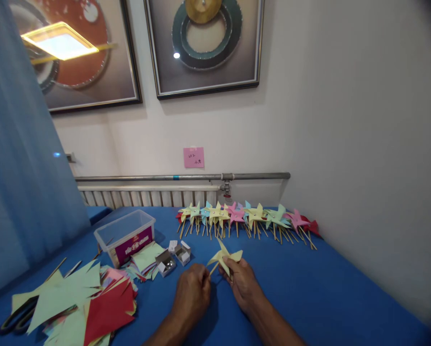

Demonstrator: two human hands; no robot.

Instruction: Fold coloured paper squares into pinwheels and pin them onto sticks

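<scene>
A pale yellow paper pinwheel [223, 254] is held up between my hands, above the blue table. My right hand [242, 283] pinches its centre, with thumb in front and fingers behind the paper. My left hand [192, 290] is closed around the thin wooden stick [214, 268], which slants up to the pinwheel. Most of the stick is hidden inside the left fist. Left of my hands stand two small open boxes: one box [165, 262] holds small shiny pieces, and the other box [182, 253] has its flaps up.
Finished-looking pinwheels [237, 216] in several colours lie in a row by the wall. At left are a clear plastic tub [107, 240], cut paper squares [148, 257], a heap of slit coloured sheets [109, 307] and black-handled scissors [18, 317]. A blue curtain [28, 144] hangs at far left.
</scene>
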